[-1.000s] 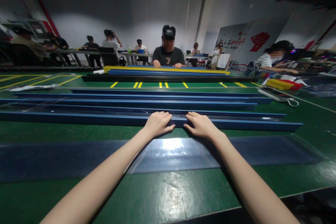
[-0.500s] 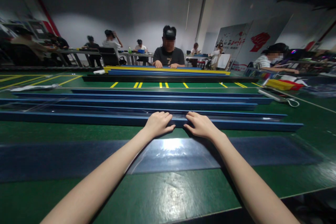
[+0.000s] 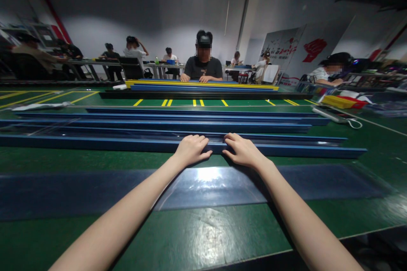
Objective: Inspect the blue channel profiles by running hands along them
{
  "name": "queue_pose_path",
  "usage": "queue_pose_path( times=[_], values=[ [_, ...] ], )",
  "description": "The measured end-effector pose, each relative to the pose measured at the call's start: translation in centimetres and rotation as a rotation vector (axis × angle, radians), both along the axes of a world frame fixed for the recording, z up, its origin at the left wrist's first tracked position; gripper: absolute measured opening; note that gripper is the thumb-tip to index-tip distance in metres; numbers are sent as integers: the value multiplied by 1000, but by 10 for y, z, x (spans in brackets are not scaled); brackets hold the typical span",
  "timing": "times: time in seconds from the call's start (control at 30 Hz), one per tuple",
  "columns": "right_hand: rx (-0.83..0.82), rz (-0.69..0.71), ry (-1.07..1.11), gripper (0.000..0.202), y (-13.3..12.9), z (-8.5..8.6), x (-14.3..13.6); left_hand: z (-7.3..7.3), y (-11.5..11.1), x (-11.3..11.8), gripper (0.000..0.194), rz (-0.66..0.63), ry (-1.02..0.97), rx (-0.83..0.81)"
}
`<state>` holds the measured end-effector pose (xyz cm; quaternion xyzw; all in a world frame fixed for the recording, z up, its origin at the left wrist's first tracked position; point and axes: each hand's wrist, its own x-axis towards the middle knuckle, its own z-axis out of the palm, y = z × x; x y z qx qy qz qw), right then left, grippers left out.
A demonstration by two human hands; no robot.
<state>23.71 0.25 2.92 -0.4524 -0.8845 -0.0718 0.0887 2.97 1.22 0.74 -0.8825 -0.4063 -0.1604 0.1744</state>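
Observation:
Both hands grip the near wall of a long blue plastic channel (image 3: 127, 142) lying crosswise on the green table. My left hand (image 3: 192, 149) has its fingers over the top edge and its thumb along the near face. A short gap to the right, my right hand (image 3: 240, 149) holds the same wall, fingers curled over and thumb in front. The fingertips are partly hidden inside the channel. Under my forearms lies a flat, shiny, see-through plastic strip (image 3: 104, 190), with a bright lamp reflection on it.
More blue channels (image 3: 203, 124) lie parallel just beyond. Farther back are a black rail (image 3: 203, 94) and a yellow strip (image 3: 152, 83), where a co-worker (image 3: 203, 67) sits. A white device with a loop (image 3: 337, 116) and a yellow-red bag (image 3: 343, 102) lie right.
My hands and the blue channel stay almost still. The co-worker opposite has shifted their hands slightly to my left. The person at far right has drawn a hand closer.

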Motion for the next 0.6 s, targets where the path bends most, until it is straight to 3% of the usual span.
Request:
queue_pose_path(
  times=[0.6],
  values=[
    [54,40,14,23,3,-3,2,-3,1,0,29,-3,9,106]
  ],
)
